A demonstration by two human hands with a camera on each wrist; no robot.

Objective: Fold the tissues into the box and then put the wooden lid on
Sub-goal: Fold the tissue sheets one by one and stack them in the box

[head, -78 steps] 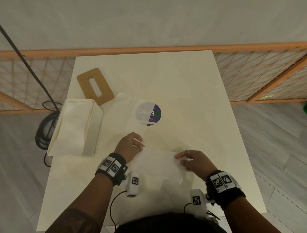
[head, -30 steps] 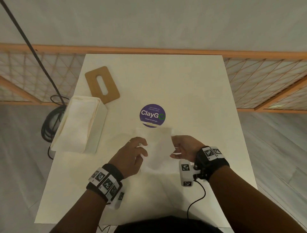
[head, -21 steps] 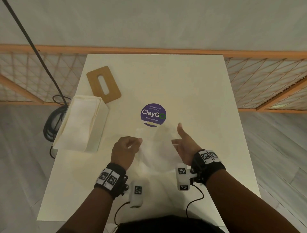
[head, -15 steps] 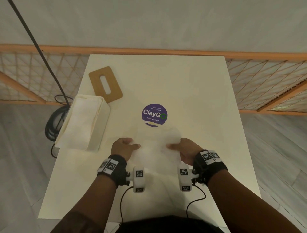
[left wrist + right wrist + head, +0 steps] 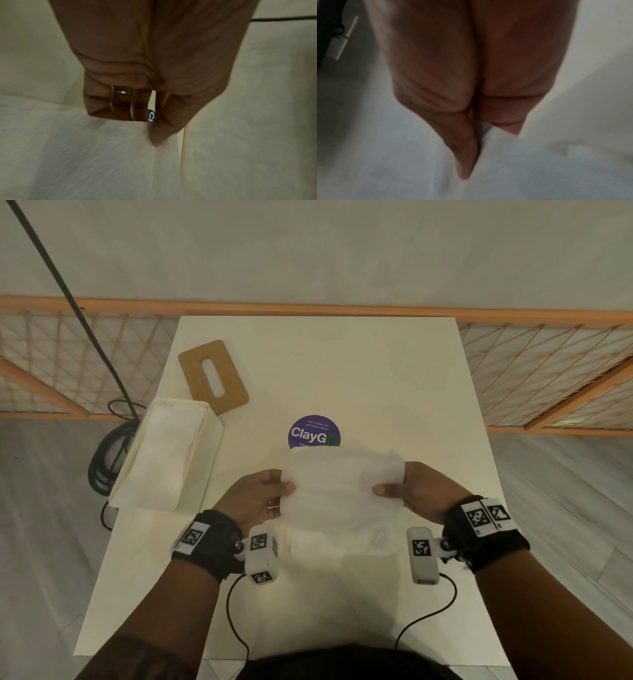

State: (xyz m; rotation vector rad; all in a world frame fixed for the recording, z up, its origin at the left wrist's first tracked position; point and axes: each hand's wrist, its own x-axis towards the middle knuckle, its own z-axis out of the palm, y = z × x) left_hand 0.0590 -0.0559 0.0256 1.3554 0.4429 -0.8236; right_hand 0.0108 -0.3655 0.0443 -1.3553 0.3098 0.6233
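Note:
A white tissue (image 5: 342,491) is stretched between my two hands just above the table, below the purple sticker. My left hand (image 5: 270,494) pinches its left edge, thumb on top, fingers beneath; the left wrist view shows that thumb (image 5: 159,135) on the tissue (image 5: 85,155). My right hand (image 5: 399,491) pinches the right edge the same way, its thumb (image 5: 464,162) lying on the sheet (image 5: 539,169). The cream tissue box (image 5: 171,457) stands open at the left with folded tissues inside. The wooden lid (image 5: 214,376) with its slot lies flat beyond the box.
A round purple ClayGo sticker (image 5: 313,431) sits mid-table, partly covered by the tissue's far edge. The white table (image 5: 376,364) ends at a low orange lattice fence (image 5: 548,364). Black cables (image 5: 106,453) coil on the floor left of the box.
The tissue was folded narrow, then spread wide. Both hands moved apart to its side edges and now hold it taut, slightly raised.

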